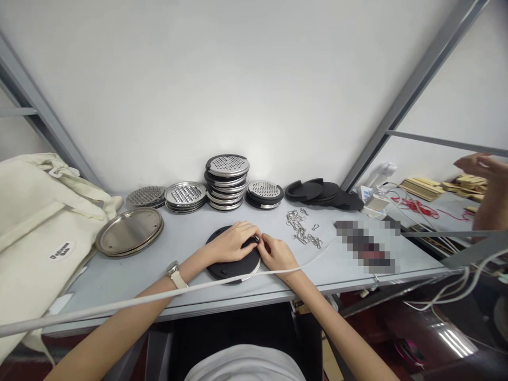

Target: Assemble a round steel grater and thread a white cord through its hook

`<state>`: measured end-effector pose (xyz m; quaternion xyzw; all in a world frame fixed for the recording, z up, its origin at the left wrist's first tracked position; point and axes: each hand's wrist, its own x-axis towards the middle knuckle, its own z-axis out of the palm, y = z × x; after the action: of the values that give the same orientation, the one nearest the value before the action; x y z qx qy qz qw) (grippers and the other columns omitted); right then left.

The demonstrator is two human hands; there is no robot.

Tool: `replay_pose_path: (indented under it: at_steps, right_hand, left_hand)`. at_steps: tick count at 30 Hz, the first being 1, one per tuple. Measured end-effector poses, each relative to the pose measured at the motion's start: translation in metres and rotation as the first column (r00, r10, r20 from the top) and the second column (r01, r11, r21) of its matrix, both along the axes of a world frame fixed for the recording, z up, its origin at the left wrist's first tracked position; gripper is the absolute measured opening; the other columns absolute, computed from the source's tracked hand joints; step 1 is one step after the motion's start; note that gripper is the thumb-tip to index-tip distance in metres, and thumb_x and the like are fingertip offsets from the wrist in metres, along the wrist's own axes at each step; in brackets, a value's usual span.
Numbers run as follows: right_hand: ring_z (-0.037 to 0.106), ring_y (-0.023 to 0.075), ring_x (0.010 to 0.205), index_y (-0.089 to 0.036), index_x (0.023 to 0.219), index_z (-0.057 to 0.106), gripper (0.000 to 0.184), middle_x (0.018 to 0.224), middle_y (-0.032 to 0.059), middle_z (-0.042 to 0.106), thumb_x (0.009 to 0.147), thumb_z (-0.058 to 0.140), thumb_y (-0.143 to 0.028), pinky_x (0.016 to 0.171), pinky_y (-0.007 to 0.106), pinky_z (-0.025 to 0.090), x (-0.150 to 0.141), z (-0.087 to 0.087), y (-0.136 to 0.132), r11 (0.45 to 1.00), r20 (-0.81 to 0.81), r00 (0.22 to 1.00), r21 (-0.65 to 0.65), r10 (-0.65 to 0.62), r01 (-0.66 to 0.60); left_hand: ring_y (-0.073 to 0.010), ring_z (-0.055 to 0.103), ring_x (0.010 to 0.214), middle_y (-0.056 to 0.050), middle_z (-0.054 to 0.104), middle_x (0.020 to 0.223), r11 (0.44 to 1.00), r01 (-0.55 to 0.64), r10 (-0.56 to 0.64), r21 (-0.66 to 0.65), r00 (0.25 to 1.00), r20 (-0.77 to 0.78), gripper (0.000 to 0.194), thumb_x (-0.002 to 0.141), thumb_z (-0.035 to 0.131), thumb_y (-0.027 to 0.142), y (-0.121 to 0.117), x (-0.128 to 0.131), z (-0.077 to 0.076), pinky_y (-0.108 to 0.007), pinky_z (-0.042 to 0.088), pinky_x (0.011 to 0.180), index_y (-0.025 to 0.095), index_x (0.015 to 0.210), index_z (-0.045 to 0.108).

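A round black disc (232, 269) with a thin silver rim lies on the table in front of me. My left hand (237, 242) lies over it, its thumb and fingers closed at the disc's right edge. Against that same edge my right hand (277, 255) pinches with thumb and forefinger. Between the fingertips a small metal glint shows, mostly hidden, so what the right fingers grip is unclear. To the right lies a loose heap of small wire clips (300, 228). Black round covers (311, 190) are piled behind the clips.
Along the wall stand stacked round graters (227, 166), grater plates (186, 194) and plain metal discs (130, 232). A cream cloth bag (32, 227) is at left. A white cable (130, 302) crosses before me, over my forearms. Another person's hand (484, 166) shows at far right.
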<state>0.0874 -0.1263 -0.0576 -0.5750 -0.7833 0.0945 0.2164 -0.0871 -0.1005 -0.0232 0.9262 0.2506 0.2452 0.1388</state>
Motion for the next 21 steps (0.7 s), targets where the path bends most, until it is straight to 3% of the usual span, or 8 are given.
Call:
replay_pose_path:
  at_steps: [21]
  right_hand:
    - [0.056, 0.0144, 0.053, -0.019, 0.077, 0.053, 0.024, 0.059, 0.0018, 0.06, 0.091, 0.035, -0.028, 0.051, 0.023, 0.025, 0.0002, -0.0004, 0.0001, 1.0, -0.017, 1.0, -0.021, 0.012, -0.012]
  left_hand:
    - [-0.0188, 0.052, 0.092, -0.006, 0.058, 0.095, 1.0, -0.021, 0.022, 0.01, 0.999, -0.035, 0.011, 0.086, 0.047, 0.017, -0.0013, 0.0007, 0.0017, -0.034, 0.04, 0.087, 0.017, 0.096, 0.05]
